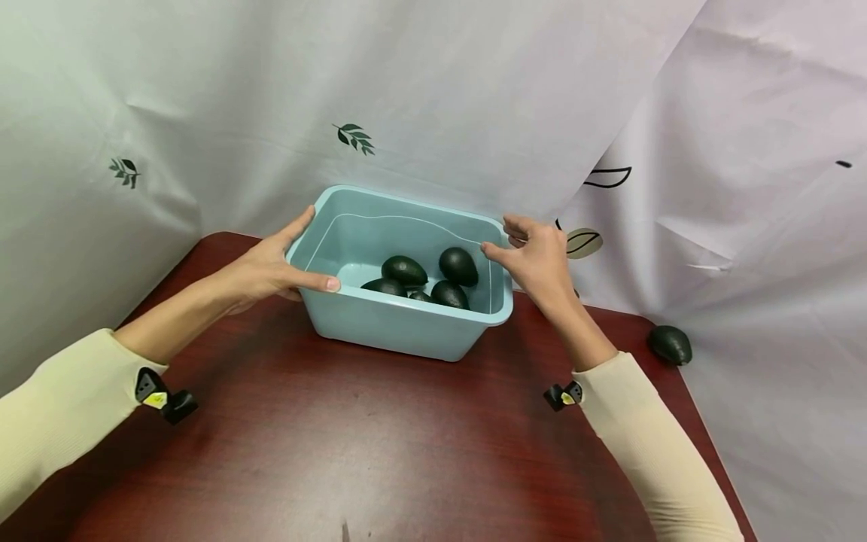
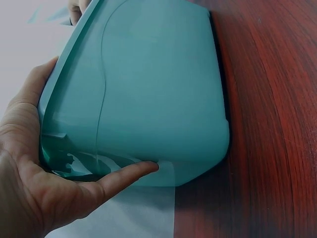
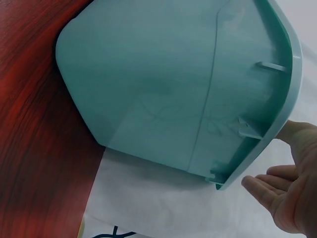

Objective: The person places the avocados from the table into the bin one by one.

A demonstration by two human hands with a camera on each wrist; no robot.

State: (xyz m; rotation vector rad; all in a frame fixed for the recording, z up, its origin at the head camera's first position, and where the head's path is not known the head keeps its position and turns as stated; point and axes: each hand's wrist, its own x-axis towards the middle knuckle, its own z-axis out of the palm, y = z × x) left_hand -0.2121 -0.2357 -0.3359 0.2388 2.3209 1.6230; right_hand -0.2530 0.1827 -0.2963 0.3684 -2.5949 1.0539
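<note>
A light blue plastic bin (image 1: pixel 400 327) stands near the far edge of the table, with several dark green avocados (image 1: pixel 458 266) inside. My left hand (image 1: pixel 274 267) grips the bin's left end, its thumb along the near rim; in the left wrist view this hand (image 2: pixel 54 183) spans the rim, with one finger against the outer wall. Over the right end of the rim is my right hand (image 1: pixel 535 256), its thumb reaching above the bin's interior. The right wrist view has this hand (image 3: pixel 290 188) beside the rim, fingers loosely bent; whether it touches cannot be told.
A single avocado (image 1: pixel 670 345) lies at the table's far right corner, against the cloth. White cloth (image 1: pixel 433 90) with leaf prints hangs behind and beside the dark red wooden table (image 1: pixel 352 436).
</note>
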